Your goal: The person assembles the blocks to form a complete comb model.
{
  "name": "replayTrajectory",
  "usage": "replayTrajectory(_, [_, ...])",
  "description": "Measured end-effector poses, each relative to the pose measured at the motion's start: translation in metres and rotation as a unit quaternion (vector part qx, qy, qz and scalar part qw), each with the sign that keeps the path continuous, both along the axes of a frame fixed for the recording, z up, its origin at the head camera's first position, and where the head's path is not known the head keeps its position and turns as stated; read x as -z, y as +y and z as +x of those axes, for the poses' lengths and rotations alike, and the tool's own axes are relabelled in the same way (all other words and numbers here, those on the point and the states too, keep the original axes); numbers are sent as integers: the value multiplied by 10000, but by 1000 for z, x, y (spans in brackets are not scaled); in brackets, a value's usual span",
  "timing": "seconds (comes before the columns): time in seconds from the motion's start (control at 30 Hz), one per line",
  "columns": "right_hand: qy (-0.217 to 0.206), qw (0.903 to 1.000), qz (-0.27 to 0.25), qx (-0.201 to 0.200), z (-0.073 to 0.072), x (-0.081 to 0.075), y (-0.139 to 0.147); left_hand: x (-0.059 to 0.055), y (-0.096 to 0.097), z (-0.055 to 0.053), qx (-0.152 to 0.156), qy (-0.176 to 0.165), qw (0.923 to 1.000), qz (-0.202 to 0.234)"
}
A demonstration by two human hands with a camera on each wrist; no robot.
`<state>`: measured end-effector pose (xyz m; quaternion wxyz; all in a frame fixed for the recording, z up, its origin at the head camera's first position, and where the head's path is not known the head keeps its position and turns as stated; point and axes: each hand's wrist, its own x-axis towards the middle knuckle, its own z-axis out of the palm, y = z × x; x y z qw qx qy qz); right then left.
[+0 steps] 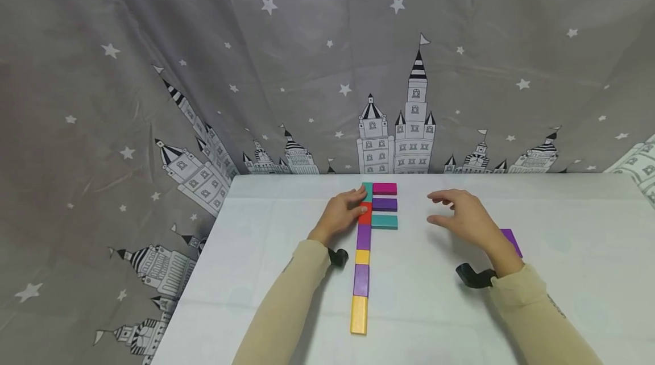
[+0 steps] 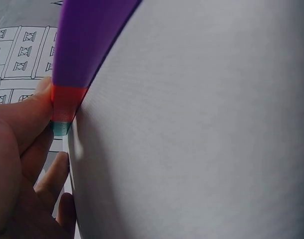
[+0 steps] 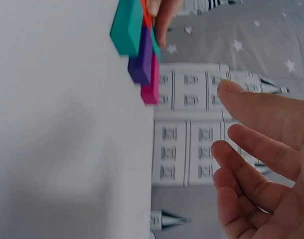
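Note:
A column of flat coloured blocks runs toward the person on the white table. At its far end is a teal block (image 1: 368, 187), followed by a red block (image 1: 365, 218), a purple block (image 1: 364, 237) and more. My left hand (image 1: 338, 216) touches this end, thumb at the red block, a fingertip on the teal one. Three blocks stick out rightward from the column: a magenta block (image 1: 385, 189), a dark purple block (image 1: 385, 204) and a second teal block (image 1: 385, 222). To their right, above the table, hovers my right hand (image 1: 468, 216), fingers loosely bent and holding nothing.
Nearer the person, the column continues with a small yellow block (image 1: 362, 257), another purple block (image 1: 361, 280) and a longer yellow block (image 1: 359, 315). Partly hidden behind the right wrist lies a separate purple block (image 1: 512, 241). A grey castle-print curtain (image 1: 307, 69) hangs behind the table.

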<state>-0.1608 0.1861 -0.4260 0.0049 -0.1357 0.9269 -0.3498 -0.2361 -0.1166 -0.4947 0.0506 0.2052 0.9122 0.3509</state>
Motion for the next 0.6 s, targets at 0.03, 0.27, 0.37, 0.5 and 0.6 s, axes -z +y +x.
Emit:
replayTrajectory(0.03, [41, 10000, 20, 35, 2, -1, 5, 0, 0, 0, 4, -4, 10000, 18])
replayTrajectory(0.27, [199, 9991, 255, 292, 17, -4, 42, -1, 1, 2, 29, 15, 10000, -6])
replayTrajectory(0.37, [197, 9986, 302, 400, 23, -2, 55, -1, 1, 3, 11, 35, 10000, -15])
replayTrajectory(0.5, [129, 9979, 263, 570, 32, 0, 71, -1, 0, 3, -6, 15, 10000, -22])
replayTrajectory(0.6, [40, 9973, 263, 689, 38, 3, 83, -1, 0, 3, -25, -29, 10000, -47])
